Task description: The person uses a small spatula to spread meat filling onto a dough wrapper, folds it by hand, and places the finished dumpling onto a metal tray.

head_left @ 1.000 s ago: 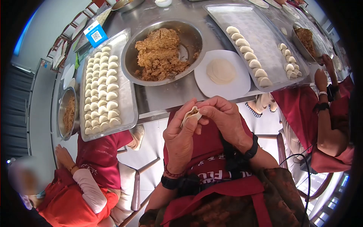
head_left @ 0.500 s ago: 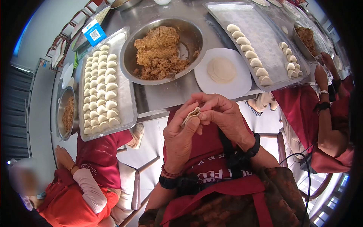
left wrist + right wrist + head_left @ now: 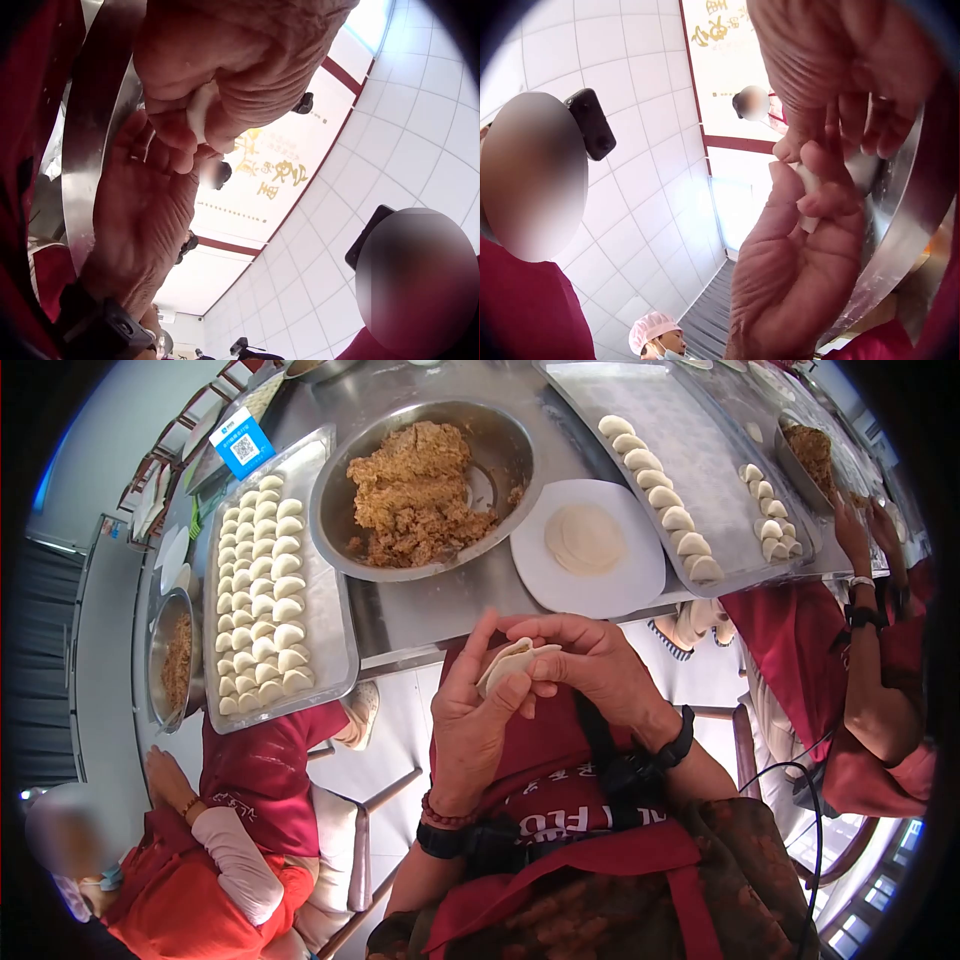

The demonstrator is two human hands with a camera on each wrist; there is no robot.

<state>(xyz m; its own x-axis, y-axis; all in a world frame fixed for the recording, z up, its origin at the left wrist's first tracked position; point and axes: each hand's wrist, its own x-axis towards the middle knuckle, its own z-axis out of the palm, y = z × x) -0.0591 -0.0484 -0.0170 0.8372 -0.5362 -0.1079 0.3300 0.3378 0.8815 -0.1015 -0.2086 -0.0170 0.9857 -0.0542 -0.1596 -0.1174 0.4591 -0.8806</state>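
Note:
A dumpling [image 3: 507, 666] is held between both hands in front of the apron, its pale wrapper folded over with a narrow gap along the top. My left hand [image 3: 474, 725] cradles it, thumb against the near side and fingers behind. With thumb and index finger, my right hand [image 3: 597, 672] pinches the wrapper's right edge. In the left wrist view only a white strip of the dumpling [image 3: 199, 112] shows between the fingers. The right wrist view likewise shows a sliver of the dumpling [image 3: 808, 184]; the rest is hidden by fingers.
Beyond the hands stand a steel bowl [image 3: 325, 510] of brown filling and a white plate [image 3: 530, 570] with round wrappers [image 3: 585, 540]. Trays of finished dumplings lie left [image 3: 340, 650] and right [image 3: 700, 470]. The steel table edge [image 3: 400, 657] is just ahead; people sit on both sides.
The wrapper's opening has narrowed, and the filling that showed earlier is now covered. The left index finger has straightened upward. The right fingers have shifted along the wrapper's edge.

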